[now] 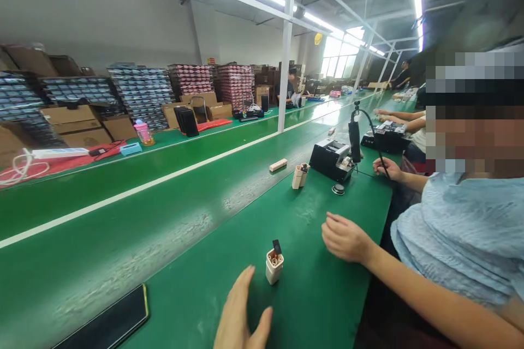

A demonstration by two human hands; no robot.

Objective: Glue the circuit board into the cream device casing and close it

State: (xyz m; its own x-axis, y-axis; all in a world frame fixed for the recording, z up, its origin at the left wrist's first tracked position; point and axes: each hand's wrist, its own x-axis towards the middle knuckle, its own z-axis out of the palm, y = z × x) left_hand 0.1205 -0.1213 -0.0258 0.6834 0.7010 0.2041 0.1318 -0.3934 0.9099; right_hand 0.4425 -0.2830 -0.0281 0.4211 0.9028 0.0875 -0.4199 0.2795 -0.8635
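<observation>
Just beyond our left hand (238,316), slightly rightward, we see the cream plastic casing (274,272) standing upright on the green counter (192,305), a black tab (277,247) jutting from its top. That hand is spread, holding nothing. We would do best pinching the casing's sides lightly and low, clear of the tab.

A cream box-shaped plastic casing (274,274) stands upright, near centre, a flat black tab (277,247) jutting from its open top.
</observation>
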